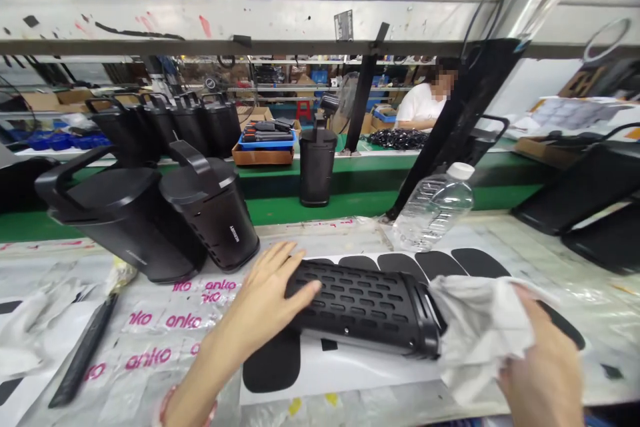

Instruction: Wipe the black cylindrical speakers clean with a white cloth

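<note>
A black casing with rows of slots (pixel 365 297) lies on its side in front of me, over a white sheet of black pads. My left hand (pixel 275 287) grips the casing's left end, thumb over the slotted face and fingers on the far side. In my right hand (pixel 543 353), slightly blurred, is a crumpled white cloth (pixel 475 327). The cloth is up against the casing's right end and hides part of it. Rounded black pads (pixel 273 363) show around the casing on the white sheet (pixel 350 373).
Two upright black units with handles (pixel 213 213) stand at left, near a black-handled tool (pixel 85 353). A clear bottle (pixel 435 207) stands behind the casing, close to a slanted black post (pixel 450 120). Across the green conveyor (pixel 270 197), a person (pixel 423 103) sits.
</note>
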The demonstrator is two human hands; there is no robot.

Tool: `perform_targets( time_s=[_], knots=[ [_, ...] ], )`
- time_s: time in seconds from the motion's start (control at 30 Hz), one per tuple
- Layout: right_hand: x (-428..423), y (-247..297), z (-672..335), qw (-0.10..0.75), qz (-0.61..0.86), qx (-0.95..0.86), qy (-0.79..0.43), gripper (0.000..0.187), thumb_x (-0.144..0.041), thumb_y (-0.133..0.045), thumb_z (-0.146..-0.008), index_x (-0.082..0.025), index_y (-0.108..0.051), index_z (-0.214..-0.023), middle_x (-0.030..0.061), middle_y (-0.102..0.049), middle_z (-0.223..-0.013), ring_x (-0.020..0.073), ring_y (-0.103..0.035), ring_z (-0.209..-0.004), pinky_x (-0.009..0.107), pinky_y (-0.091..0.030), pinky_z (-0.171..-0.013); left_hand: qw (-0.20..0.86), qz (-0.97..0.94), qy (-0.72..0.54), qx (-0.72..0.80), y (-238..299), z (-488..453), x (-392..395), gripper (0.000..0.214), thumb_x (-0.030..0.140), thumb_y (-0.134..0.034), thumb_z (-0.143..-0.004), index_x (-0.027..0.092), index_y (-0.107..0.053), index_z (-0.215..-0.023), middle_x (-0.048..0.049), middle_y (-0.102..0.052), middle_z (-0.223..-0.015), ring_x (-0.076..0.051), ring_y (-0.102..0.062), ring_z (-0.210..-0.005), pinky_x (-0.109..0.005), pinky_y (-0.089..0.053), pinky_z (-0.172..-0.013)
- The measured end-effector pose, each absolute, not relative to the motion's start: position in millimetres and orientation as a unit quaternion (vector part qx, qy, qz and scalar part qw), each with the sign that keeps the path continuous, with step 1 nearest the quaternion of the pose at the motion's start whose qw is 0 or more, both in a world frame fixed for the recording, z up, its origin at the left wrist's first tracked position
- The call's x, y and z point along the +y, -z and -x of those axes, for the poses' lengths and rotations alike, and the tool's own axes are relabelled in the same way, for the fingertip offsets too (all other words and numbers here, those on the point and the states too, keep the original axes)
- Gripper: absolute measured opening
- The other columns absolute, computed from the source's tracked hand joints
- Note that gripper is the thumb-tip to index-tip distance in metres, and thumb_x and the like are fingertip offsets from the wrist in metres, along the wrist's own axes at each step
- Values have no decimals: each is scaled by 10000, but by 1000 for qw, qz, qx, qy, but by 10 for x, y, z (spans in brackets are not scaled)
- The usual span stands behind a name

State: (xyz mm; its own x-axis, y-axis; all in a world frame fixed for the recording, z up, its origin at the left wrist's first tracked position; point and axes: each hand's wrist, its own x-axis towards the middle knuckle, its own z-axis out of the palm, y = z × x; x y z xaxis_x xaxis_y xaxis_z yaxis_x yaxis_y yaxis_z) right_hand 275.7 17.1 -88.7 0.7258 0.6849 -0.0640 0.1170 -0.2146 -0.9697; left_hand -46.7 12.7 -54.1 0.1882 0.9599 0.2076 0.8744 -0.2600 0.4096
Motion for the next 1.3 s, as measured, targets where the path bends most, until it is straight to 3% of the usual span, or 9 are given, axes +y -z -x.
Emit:
perform_targets(
  time_s=[0.13,0.23,0.4,0.53,0.67,0.87,1.07,1.2,1.3],
  knots=[
    [164,984,-3039,444,788,-316,-286,468,-572,-608,-685,-140,-694,-843,106,-706,-854,325,-622,-907,393,-491,-756,67,-867,-148,471,451,57,203,957,681,-679,-662,200,-391,-1437,-194,-343,-1505,-429,-286,-1386,-639,-274,-1094],
    [108,1124,-2895,401,736,-360,-409,488,-619,-619,-649,-153,-704,-767,105,-716,-890,347,-575,-1092,393,-448,-940,46,-901,-106,419,494,-175,273,1172,637,-792,-519,204,-285,-1483,-250,-449,-1407,-454,-461,-1255,-605,-390,-1013],
    [58,993,-2405,550,579,-245,-550,521,-570,-769,-583,-167,-676,-899,55,-708,-820,273,-663,-884,349,-555,-745,-130,-895,-157,397,629,-196,16,1063,612,-792,-580,235,-328,-1459,-267,-538,-1302,-433,-567,-1137,-546,-474,-914],
    [203,788,-2185,666,545,-200,-468,560,-595,-822,-476,-144,-615,-736,7,-596,-554,189,-579,-503,286,-487,-437,-218,-858,-260,385,595,-16,-359,774,565,-690,-745,194,-453,-1381,-164,-623,-1216,-350,-620,-1027,-467,-505,-846],
    [355,651,-2070,728,510,-257,-379,541,-608,-806,-463,-172,-495,-547,-52,-444,-440,81,-383,-389,203,-317,-341,-165,-800,-368,444,371,367,-587,361,206,-602,-868,177,-563,-1225,-41,-661,-1058,-159,-616,-960,-247,-482,-881],
    [335,380,-1884,748,496,-244,-368,440,-475,-777,-467,-196,-437,-475,-54,-437,-418,90,-422,-374,209,-352,-345,-91,-547,-575,601,38,879,-717,137,236,-517,-932,268,-645,-967,46,-658,-955,-91,-617,-905,-167,-474,-846],
    [272,330,-1818,758,442,-237,-417,345,-396,-805,-484,-171,-545,-522,-35,-508,-448,112,-476,-376,225,-388,-363,3,-699,-467,541,207,712,-590,163,308,-505,-940,294,-633,-1041,21,-668,-1072,-120,-638,-997,-221,-517,-888],
    [251,133,-1743,775,407,-311,-371,411,-394,-786,-605,-186,-456,-476,-58,-399,-402,75,-364,-344,223,-265,-332,18,-781,-367,505,241,356,-489,1073,689,-728,-606,248,-256,-1464,-152,-425,-1460,-344,-469,-1294,-496,-504,-990],
    [282,-99,-1651,771,387,-387,-326,467,-428,-768,-666,-185,-420,-470,-54,-371,-418,68,-329,-369,220,-224,-345,23,-786,-385,484,193,131,-415,1366,566,-860,-482,264,-5,-1504,-161,-323,-1520,-366,-375,-1360,-549,-449,-1039]
  ],
)
